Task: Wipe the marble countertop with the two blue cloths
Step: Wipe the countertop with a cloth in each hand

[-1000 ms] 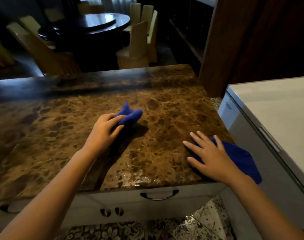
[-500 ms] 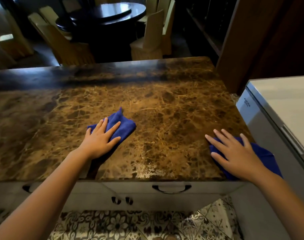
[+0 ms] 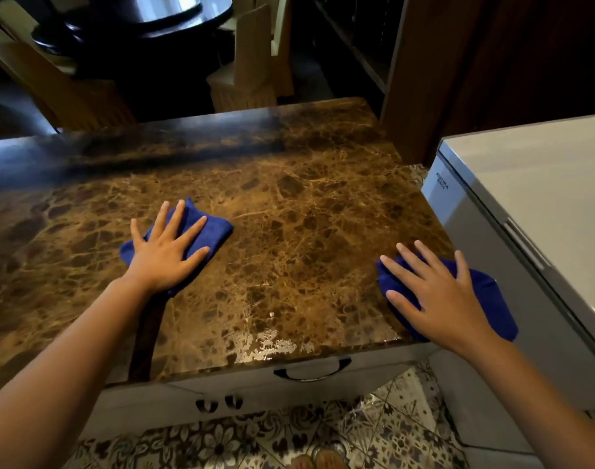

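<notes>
Cloths point(image 3: 218, 228) under flat hands point(image 3: 164, 255) (both).

A white chest freezer point(image 3: 540, 211) is standing just beside the counter's right end. A white drawer with a dark curved handle point(image 3: 312, 371) is sitting under the front edge. Patterned floor tiles point(image 3: 289, 434) are showing below. Beyond, pale wooden chairs point(image 3: 252, 62) are surrounding a dark round dining table point(image 3: 160, 18).

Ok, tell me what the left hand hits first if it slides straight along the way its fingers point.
Likely nothing soon: the left hand, flat on its blue cloth, points up-right across bare marble countertop. The far edge comes first; the chair stands beyond it.
</notes>
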{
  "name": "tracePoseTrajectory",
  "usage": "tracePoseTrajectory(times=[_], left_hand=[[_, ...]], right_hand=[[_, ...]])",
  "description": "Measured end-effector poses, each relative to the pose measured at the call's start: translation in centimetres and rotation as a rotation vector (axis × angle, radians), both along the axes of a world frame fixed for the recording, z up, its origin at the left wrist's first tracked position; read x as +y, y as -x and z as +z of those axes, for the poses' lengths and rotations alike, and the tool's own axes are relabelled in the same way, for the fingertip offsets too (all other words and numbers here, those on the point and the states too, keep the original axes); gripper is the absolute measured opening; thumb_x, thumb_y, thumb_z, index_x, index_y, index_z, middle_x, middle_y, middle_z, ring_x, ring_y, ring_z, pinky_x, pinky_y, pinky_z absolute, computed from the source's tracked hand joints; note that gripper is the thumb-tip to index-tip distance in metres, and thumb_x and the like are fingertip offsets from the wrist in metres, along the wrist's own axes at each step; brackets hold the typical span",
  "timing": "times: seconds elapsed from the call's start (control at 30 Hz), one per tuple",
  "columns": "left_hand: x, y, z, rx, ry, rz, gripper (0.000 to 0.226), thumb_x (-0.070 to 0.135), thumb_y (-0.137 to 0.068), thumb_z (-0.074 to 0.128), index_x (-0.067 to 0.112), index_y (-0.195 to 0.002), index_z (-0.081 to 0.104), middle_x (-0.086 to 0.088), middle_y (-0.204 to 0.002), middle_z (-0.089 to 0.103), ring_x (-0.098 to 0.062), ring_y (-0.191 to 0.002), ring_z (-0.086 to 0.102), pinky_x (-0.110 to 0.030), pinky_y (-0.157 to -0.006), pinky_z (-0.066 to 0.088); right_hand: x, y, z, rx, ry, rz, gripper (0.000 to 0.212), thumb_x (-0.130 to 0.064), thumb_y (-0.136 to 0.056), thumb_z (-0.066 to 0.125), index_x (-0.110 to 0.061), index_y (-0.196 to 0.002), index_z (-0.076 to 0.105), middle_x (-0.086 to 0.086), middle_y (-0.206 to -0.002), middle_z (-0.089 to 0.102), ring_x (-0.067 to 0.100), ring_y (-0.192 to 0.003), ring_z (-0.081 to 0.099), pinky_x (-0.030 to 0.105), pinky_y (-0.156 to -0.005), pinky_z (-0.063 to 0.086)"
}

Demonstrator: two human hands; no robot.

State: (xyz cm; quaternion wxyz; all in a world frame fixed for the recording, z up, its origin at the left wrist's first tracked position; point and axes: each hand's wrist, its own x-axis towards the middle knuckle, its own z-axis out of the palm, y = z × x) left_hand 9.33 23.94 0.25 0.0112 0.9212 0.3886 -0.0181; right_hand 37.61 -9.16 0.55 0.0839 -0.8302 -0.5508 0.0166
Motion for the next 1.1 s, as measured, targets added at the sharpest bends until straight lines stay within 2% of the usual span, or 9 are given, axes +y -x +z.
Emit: tracePoseTrajectory(times=[0.07,0.17,0.37,0.53,0.67,0.87,0.93,1.0,1.1], left_hand=[[0.3,-0.5,0.0,-0.008,0.013,-0.001,0.078,0.074,-0.072,0.007,0.042,-0.142,0.007,-0.003,-0.157,-0.012,-0.023,-0.142,-0.014,-0.064,-0.107,-0.006],[0.3,-1.2,-0.1,-0.071,0.059,0.006,0.08,0.077,-0.071,0.013,0.042,-0.143,0.013,-0.008,-0.158,-0.001,-0.029,-0.143,0.008,-0.061,-0.111,0.007],[-3.4,-2.2,-0.2,-0.054,0.059,-0.223,0.076,0.079,-0.076,0.008,0.042,-0.142,0.011,-0.01,-0.157,0.007,-0.027,-0.142,0.013,-0.059,-0.112,0.015],[-9.5,-2.1,-0.3,-0.074,0.096,-0.453,0.063,0.061,-0.088,0.016,0.033,-0.144,0.014,-0.003,-0.156,0.008,-0.02,-0.143,0.007,-0.048,-0.115,0.009],[-13.5,-1.2,-0.6,-0.097,0.121,-0.531,0.058,0.054,-0.092,0.021,0.031,-0.145,0.013,0.003,-0.156,0.004,-0.015,-0.143,0.001,-0.036,-0.116,0.001],[-16.8,-0.1,-0.7,-0.123,0.142,-0.593,0.055,0.05,-0.095,0.019,0.028,-0.144,0.011,0.004,-0.155,0.008,-0.012,-0.143,0.004,-0.029,-0.114,-0.002],[-17.3,0.4,-0.8,-0.144,0.153,-0.62,0.054,0.049,-0.095,0.019,0.026,-0.143,0.017,0.004,-0.153,0.014,-0.011,-0.142,0.009,-0.03,-0.116,0.004],[-17.9,1.0,-1.0,-0.196,0.177,-0.658,0.051,0.046,-0.096,0.022,0.023,-0.14,0.032,0.004,-0.15,0.026,-0.01,-0.14,0.02,-0.032,-0.115,0.017],[-18.7,1.8,-0.8,-0.325,0.227,-0.7,0.044,0.041,-0.095,0.032,0.02,-0.128,0.052,0.004,-0.141,0.044,-0.007,-0.133,0.035,-0.024,-0.111,0.026]], right_hand=[[0.0,0.2,-0.3,0.002,0.016,-0.017,0.065,-0.066,-0.083,0.004,-0.039,-0.137,0.029,-0.005,-0.149,0.031,0.018,-0.14,0.015,0.06,-0.108,0.005],[0.3,0.3,-0.3,-0.01,0.03,-0.02,0.062,-0.065,-0.084,0.011,-0.039,-0.137,0.03,-0.004,-0.148,0.033,0.019,-0.139,0.018,0.062,-0.107,0.01],[0.5,0.2,-0.5,-0.027,0.022,-0.009,0.057,-0.058,-0.084,0.021,-0.039,-0.137,0.031,-0.003,-0.148,0.035,0.019,-0.139,0.02,0.061,-0.106,0.012],[0.4,0.2,-0.6,-0.04,0.002,-0.007,0.057,-0.057,-0.084,0.022,-0.037,-0.136,0.033,-0.002,-0.147,0.037,0.02,-0.138,0.024,0.061,-0.106,0.014],[0.3,0.3,-0.7,-0.049,-0.008,-0.007,0.057,-0.057,-0.084,0.021,-0.037,-0.136,0.034,-0.002,-0.146,0.038,0.02,-0.137,0.025,0.061,-0.106,0.014],[0.3,0.3,-0.7,-0.05,-0.015,-0.015,0.058,-0.057,-0.084,0.019,-0.037,-0.136,0.034,-0.002,-0.147,0.037,0.019,-0.137,0.024,0.06,-0.106,0.013],[0.3,0.4,-0.6,-0.043,-0.026,-0.017,0.059,-0.056,-0.083,0.019,-0.036,-0.136,0.035,-0.001,-0.146,0.038,0.019,-0.137,0.024,0.059,-0.107,0.012],[0.3,0.4,-0.4,-0.029,-0.039,-0.022,0.059,-0.055,-0.083,0.019,-0.035,-0.135,0.037,-0.001,-0.146,0.038,0.019,-0.137,0.024,0.058,-0.108,0.01],[0.3,0.5,-0.4,-0.024,-0.04,-0.022,0.059,-0.055,-0.083,0.018,-0.035,-0.135,0.036,-0.002,-0.147,0.037,0.018,-0.138,0.024,0.058,-0.108,0.01]])
